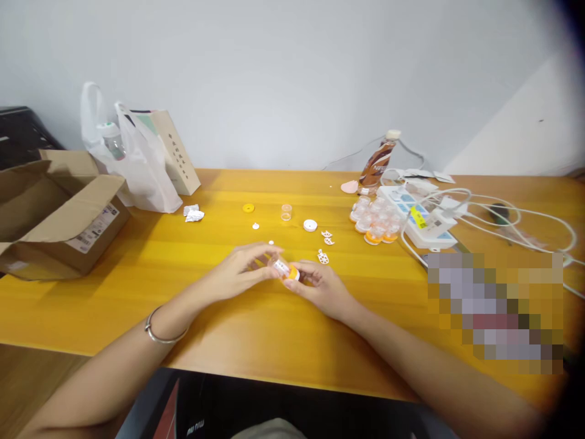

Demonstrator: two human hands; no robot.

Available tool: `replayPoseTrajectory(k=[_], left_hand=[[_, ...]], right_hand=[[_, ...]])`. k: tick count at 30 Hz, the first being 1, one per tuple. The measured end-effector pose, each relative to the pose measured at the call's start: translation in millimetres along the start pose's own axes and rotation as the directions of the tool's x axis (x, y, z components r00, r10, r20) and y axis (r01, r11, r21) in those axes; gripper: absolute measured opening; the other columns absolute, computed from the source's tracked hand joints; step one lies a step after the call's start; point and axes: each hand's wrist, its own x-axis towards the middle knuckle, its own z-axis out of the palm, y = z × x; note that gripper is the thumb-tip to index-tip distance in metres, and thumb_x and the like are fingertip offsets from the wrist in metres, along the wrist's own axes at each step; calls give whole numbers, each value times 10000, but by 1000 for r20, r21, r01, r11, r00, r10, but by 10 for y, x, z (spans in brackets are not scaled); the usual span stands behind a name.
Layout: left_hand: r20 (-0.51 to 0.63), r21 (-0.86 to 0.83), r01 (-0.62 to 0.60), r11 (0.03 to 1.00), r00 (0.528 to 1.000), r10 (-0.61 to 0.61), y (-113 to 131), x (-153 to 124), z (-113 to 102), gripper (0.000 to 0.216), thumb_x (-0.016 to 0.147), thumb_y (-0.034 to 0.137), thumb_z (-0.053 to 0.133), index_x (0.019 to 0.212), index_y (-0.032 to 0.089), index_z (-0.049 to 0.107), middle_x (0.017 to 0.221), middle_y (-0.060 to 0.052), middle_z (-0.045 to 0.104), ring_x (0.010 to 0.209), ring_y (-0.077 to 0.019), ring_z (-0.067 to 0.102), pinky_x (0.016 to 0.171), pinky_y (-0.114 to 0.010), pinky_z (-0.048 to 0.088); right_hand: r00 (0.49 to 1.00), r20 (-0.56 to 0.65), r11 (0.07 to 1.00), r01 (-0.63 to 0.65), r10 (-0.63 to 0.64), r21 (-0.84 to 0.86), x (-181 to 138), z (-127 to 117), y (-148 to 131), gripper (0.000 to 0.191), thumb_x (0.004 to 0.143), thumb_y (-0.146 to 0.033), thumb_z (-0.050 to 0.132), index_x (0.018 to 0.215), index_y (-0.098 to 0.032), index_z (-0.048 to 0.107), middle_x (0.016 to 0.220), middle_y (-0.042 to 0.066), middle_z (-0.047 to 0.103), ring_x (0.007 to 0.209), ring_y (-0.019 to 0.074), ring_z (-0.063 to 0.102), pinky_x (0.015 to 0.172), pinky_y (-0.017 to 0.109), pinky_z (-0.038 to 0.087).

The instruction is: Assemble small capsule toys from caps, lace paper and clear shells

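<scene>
Tilted between my two hands is a small clear container with an orange and white base [282, 267]. My left hand [244, 271] has its fingers closed on the clear end. The fingertips of my right hand [320, 286] pinch the orange and white end. On the table just beyond lie a yellow disc [248, 208], an upright clear cylinder [286, 212] and a white round disc [310, 225]. Small white cut-out pieces [323, 256] rest to the right of these. A tiny white part [255, 226] sits near the yellow disc.
Grouped clear containers [375, 219] with orange bases stand at the right, beside a power strip [418, 222] with looping white cables and a brown drink bottle [378, 161]. An open cardboard box [68, 225], a white plastic bag [146, 167] and crumpled foil [194, 215] are on the left.
</scene>
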Motion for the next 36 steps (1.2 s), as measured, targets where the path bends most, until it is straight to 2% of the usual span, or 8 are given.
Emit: replayPoseTrajectory(k=[2, 5, 10, 16, 20, 26, 32, 36], left_hand=[[37, -24, -67, 998, 997, 67, -15, 3, -32, 428, 791, 289, 575, 1205, 231, 485, 1126, -70, 575, 928, -152, 583, 770, -264, 491], [13, -73, -107, 992, 994, 108, -39, 2, -22, 335, 800, 242, 564, 1131, 201, 546, 1031, -66, 610, 883, -144, 602, 809, -285, 490], [-57, -79, -85, 993, 995, 81, -14, 4, 33, 274, 771, 241, 599, 1031, 155, 588, 915, -61, 642, 802, -140, 615, 779, -289, 503], [-140, -16, -57, 998, 989, 54, 23, -7, 47, 236, 763, 302, 607, 932, 137, 614, 850, -62, 662, 724, -131, 614, 706, -269, 510], [-139, 13, -90, 996, 986, 91, 47, -17, 51, 243, 756, 307, 615, 938, 146, 617, 859, -58, 661, 722, -122, 603, 708, -262, 504], [-132, 12, -64, 998, 989, 65, 66, -24, 91, 253, 765, 310, 606, 958, 148, 612, 867, -58, 646, 734, -121, 592, 721, -262, 497], [-40, 2, -145, 989, 989, 145, 31, -12, 60, 253, 798, 257, 565, 1033, 165, 593, 928, -67, 612, 826, -142, 577, 786, -295, 476], [54, -57, -196, 979, 979, 199, 15, 5, -8, 262, 832, 208, 513, 1086, 195, 579, 1031, -80, 600, 939, -164, 558, 867, -330, 439]], right_hand=[[1000, -4, 999, -12, 12, 36, 16, -11, 29, 260, 783, -386, 541, 914, -181, 630, 731, 7, 577, 644, 117, 520, 612, 242, 424], [1000, -5, 998, -13, 14, 54, 16, -16, 44, 257, 777, -387, 547, 897, -177, 634, 753, 12, 577, 649, 112, 514, 620, 240, 422], [998, -48, 999, 28, -30, -41, -6, -17, 0, 223, 780, -356, 550, 882, -177, 633, 689, -2, 527, 621, 103, 496, 605, 227, 412], [985, -126, 981, 96, -118, -166, -19, -31, -40, 206, 766, -322, 569, 906, -180, 622, 728, 20, 548, 650, 121, 515, 636, 251, 423], [983, -131, 977, 105, -131, -187, -22, -34, -55, 194, 768, -319, 564, 905, -196, 625, 721, 19, 560, 650, 127, 518, 628, 257, 427], [982, -116, 972, 126, -150, -198, -36, -34, -68, 204, 776, -332, 560, 900, -182, 618, 746, 25, 563, 672, 126, 521, 643, 248, 417], [997, -49, 996, 53, -56, -70, -42, -41, -49, 215, 779, -345, 559, 872, -166, 633, 689, 5, 510, 631, 106, 475, 618, 231, 392], [995, 78, 973, -81, 65, 216, -24, -10, -38, 264, 764, -413, 559, 802, -159, 623, 669, -10, 503, 601, 92, 435, 566, 219, 368]])
